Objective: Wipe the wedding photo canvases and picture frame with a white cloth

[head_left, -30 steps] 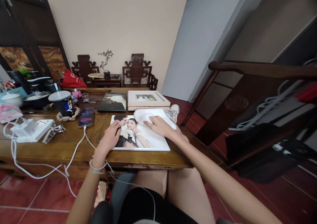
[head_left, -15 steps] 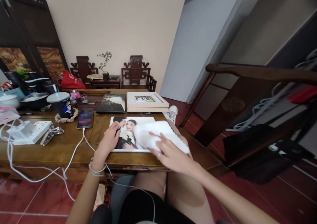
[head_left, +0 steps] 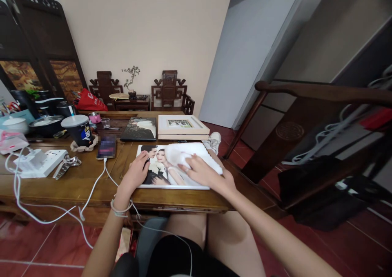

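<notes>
A photo album or photo panel with a white edge and a portrait of a couple lies flat on the wooden table in front of me. My left hand rests on its left edge, fingers stretched out over the picture. On its upper right part lies a fluffy white cloth, bunched near its left end. My right hand presses this cloth against the picture, with its fingers bent over the bunched part. The cloth hides the picture's upper right corner.
Behind the album lie a dark photo book and white picture frames. At left are a charging phone, a lidded cup, a power strip and loose white cables. A wooden chair stands at right.
My right hand has moved the white cloth up and away from me, uncovering the lower right part of the picture. My left hand stays in place on the album.
</notes>
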{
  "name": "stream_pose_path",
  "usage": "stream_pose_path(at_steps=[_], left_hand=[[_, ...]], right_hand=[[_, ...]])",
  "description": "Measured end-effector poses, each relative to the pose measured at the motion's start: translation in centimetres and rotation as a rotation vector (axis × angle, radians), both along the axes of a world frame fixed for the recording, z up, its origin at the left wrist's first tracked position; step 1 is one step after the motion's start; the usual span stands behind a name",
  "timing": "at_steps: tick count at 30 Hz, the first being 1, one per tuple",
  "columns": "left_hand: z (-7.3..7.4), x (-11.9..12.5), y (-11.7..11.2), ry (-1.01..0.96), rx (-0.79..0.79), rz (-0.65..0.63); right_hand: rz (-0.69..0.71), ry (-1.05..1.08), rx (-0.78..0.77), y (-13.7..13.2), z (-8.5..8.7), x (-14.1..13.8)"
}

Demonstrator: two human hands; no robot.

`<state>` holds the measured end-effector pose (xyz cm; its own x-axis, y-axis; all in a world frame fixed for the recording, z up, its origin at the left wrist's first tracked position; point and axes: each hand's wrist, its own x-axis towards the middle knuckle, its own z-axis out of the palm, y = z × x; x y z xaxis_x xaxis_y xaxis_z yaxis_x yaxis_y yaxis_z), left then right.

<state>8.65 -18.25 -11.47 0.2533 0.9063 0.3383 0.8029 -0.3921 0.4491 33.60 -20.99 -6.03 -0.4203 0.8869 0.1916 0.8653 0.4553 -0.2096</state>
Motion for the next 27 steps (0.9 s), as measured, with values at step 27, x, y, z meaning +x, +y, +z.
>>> stream_pose_path(at_steps=[27], left_hand=[[-0.1,0.0,0.0,-0.002,0.010,0.009]], right_hand=[[0.184,0.072,-0.001,-7.1,-0.5,0.0]])
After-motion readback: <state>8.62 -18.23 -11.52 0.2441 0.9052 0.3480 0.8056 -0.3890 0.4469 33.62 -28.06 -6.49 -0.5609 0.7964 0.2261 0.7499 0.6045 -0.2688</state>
